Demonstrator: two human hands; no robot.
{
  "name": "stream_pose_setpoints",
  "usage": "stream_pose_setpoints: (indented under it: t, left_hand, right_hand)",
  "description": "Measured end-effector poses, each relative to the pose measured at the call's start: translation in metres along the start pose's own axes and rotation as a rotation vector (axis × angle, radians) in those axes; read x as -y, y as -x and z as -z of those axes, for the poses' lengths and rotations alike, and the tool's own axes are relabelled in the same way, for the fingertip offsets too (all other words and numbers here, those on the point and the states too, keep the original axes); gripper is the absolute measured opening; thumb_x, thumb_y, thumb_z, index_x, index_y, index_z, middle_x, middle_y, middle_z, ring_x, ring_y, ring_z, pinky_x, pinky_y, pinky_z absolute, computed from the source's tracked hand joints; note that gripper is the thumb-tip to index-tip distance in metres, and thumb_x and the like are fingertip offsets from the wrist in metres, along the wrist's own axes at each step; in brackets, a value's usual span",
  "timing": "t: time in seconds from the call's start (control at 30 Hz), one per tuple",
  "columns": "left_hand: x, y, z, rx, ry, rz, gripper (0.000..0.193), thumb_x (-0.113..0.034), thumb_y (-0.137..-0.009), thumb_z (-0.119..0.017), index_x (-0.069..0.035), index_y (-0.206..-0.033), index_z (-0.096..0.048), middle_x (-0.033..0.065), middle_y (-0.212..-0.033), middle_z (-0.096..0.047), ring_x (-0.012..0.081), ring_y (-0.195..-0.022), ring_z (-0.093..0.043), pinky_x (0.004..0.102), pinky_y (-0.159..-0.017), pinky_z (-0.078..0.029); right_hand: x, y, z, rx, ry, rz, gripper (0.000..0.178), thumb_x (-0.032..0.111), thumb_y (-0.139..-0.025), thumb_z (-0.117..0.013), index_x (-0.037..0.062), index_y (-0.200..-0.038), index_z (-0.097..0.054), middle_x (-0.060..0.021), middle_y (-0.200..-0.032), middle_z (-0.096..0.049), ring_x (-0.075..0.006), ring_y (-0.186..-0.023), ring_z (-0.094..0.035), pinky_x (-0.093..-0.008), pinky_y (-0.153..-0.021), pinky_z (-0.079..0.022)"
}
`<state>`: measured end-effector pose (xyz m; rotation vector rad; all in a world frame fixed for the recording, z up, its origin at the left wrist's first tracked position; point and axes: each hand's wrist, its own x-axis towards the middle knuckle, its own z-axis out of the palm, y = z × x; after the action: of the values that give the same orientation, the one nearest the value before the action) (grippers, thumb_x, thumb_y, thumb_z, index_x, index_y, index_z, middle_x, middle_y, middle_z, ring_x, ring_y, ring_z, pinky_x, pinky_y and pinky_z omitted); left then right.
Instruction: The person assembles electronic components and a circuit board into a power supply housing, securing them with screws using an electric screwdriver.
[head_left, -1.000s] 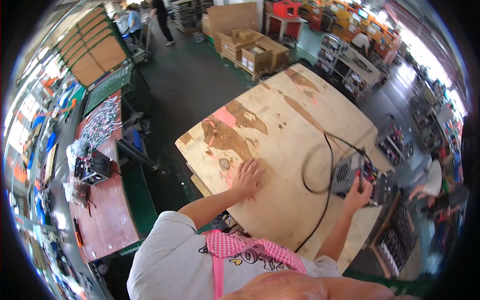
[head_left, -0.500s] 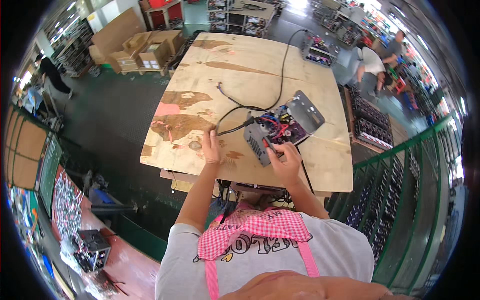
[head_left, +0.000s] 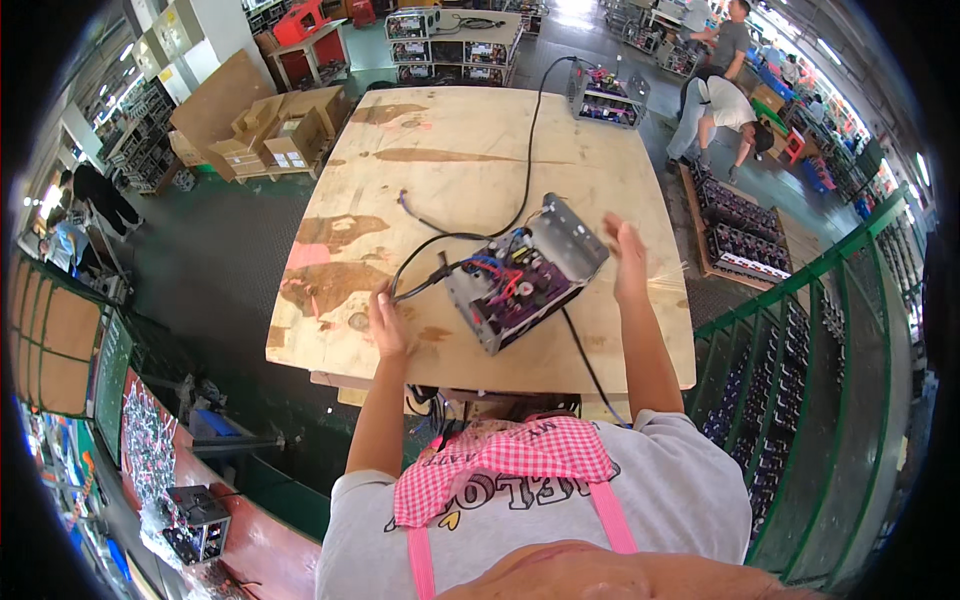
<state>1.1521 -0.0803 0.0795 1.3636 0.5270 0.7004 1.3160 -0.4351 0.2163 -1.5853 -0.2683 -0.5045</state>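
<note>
Power-supply chassis (head_left: 525, 275) sits near the front middle of the plywood tabletop (head_left: 440, 130), an open grey metal tray turned at an angle, w/ a purple circuit board inside and red, blue and black wires bunched at its left end; one perforated side wall stands up at the far right corner. Going from the left: left hand (head_left: 385, 320) is down on the wood just beside the black cable (head_left: 420, 285) that runs into the unit, fingers curled over the cable end, looks closed on it but can't tell for sure how firm. That cable loops away across the board toward the far edge. A second black lead (head_left: 585, 355) trails off the near edge, under the unit's front corner. Right hand (head_left: 628, 258) is in the air just right of the chassis, open, fingers spread, holding nothing, slightly blurred. Risk as I see it: nobody's steadying the tray, so a tug on the cable from the left could drag or spin the whole unit, maybe strain the wire bundle at the connector. The dangling lead could snag on a leg or apron and pull it toward the edge too. Bare board is exposed, so a stray finger or sleeve could catch the loose wires. Other crates of similar units (head_left: 605, 95) sit at the far right corner, well apart.
</note>
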Motion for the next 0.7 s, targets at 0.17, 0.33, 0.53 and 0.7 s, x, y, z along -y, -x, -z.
stream_pose_setpoints:
  t: [0.17, 0.33, 0.53, 0.7]
  left_hand:
    - [0.009, -0.011, -0.002, -0.116, 0.006, -0.071, 0.046, -0.035, -0.106, -0.039, 0.003, -0.129, -0.052, 0.0151, -0.125, -0.058, 0.0238, -0.116, -0.054, 0.0362, -0.100, -0.041]
    - [0.005, -0.024, 0.012, -0.375, -0.541, -0.250, 0.033, -0.023, -0.104, -0.043, 0.003, -0.112, -0.062, 0.0148, -0.100, -0.063, 0.0228, -0.094, -0.059, 0.0355, -0.085, -0.046]
    - [0.018, -0.034, 0.014, -0.521, -0.703, -0.404, 0.022, -0.013, -0.100, -0.050, 0.002, -0.108, -0.063, 0.0166, -0.098, -0.067, 0.0293, -0.084, -0.064, 0.0371, -0.076, -0.051]
    - [0.029, -0.037, 0.027, -0.470, -0.871, -0.356, 0.015, -0.009, -0.096, -0.057, 0.000, -0.107, -0.064, 0.0162, -0.101, -0.068, 0.0290, -0.091, -0.065, 0.0361, -0.082, -0.052]
  right_hand:
    - [-0.056, -0.019, -0.011, 0.513, -0.508, -0.697, 0.048, 0.042, -0.098, -0.056, 0.0012, -0.121, -0.065, -0.0073, -0.111, -0.069, -0.0146, -0.102, -0.063, -0.0297, -0.091, -0.048]
    - [-0.051, -0.045, -0.040, 0.791, -0.481, -0.653, 0.049, 0.041, -0.098, -0.056, 0.0038, -0.129, -0.063, -0.0063, -0.122, -0.065, -0.0126, -0.106, -0.059, -0.0271, -0.093, -0.045]
    - [-0.104, -0.128, -0.101, 1.078, -0.291, -0.432, 0.047, 0.042, -0.096, -0.060, 0.0040, -0.123, -0.067, -0.0064, -0.114, -0.069, -0.0155, -0.105, -0.062, -0.0302, -0.094, -0.046]
    - [-0.197, -0.309, -0.147, 0.375, 0.288, -0.134, 0.046, 0.042, -0.084, -0.070, 0.0047, -0.111, -0.072, -0.0152, -0.102, -0.073, -0.0276, -0.095, -0.070, -0.0402, -0.085, -0.054]
